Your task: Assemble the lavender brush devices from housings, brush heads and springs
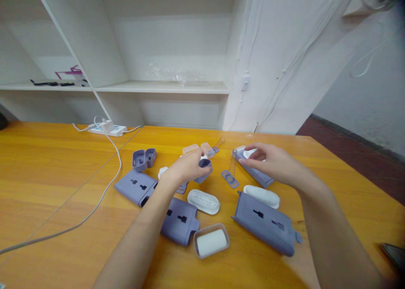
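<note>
My left hand [186, 167] is closed around a small purple cup-shaped part [204, 170] with a white piece at its top, just above the table. My right hand [272, 162] rests on a purple flat part [259, 177], its fingers curled on a white piece [248, 153] at that part's far end. Between the hands lies a metal spring on a purple ring [230, 173]. Nearer me lie a white oval brush [203, 201], another white oval brush [262, 195], and three purple housings [267, 223], [181, 221], [135, 187].
A clear tray holding a white block [211, 241] sits at the front. A purple two-cup part [144, 158] and peach blocks [196, 148] lie farther back. A white power strip [107, 129] and its cable [95, 204] cross the orange table's [47, 175] left side. White shelves stand behind.
</note>
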Available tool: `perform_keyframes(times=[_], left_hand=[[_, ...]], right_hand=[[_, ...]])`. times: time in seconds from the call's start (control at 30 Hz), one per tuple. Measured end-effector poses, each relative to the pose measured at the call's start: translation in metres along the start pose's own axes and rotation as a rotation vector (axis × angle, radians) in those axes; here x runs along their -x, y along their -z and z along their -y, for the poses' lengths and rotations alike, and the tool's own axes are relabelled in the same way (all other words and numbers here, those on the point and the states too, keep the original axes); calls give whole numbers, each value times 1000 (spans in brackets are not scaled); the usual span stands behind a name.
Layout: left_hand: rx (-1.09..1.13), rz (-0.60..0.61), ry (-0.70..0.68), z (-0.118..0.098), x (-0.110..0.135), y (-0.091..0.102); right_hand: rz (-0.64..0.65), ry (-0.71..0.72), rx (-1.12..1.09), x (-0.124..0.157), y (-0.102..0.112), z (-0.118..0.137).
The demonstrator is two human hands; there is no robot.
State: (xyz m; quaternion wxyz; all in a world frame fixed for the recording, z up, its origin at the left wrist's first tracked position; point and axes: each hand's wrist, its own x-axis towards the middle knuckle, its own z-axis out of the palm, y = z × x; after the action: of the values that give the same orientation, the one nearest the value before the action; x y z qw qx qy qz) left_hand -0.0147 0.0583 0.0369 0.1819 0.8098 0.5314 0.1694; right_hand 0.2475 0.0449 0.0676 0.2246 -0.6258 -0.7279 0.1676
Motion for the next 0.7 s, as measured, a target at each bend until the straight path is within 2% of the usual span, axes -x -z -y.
perform_keyframes(times=[0.1,0.23,0.37,0.5,0.57,0.7], left_hand=[[-87,2,50,0,0,0],[-242,136,59,-4,-1,-16],[-252,184,27,-14,0,-32],[-224,202,8,-18,0,-36],[-208,175,0,-17,-2,-36],[-257,3,-46,-14,-6,-36]], right_hand=[[-9,10,-5,4,5,5],[9,10,0,6,5,10],[18,10,56,8,5,19],[64,50,120,11,2,31],[70,73,129,12,-1,34],[104,102,137,13,-7,37]])
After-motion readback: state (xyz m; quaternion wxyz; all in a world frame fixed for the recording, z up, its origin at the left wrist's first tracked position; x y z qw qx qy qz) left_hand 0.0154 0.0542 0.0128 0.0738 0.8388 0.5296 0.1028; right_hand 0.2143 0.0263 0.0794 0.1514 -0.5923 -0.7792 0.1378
